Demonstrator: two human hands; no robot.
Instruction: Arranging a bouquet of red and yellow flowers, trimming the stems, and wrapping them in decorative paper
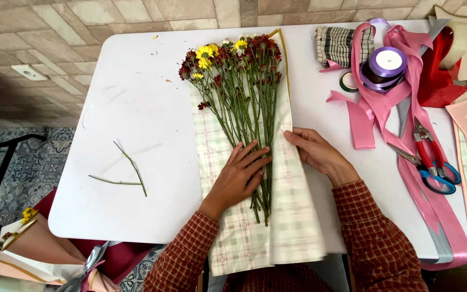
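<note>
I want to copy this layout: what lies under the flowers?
Under the flowers lies checked wrapping paper on the white table. The left hand covers the lower stems; the table beneath the paper is hidden.
</note>
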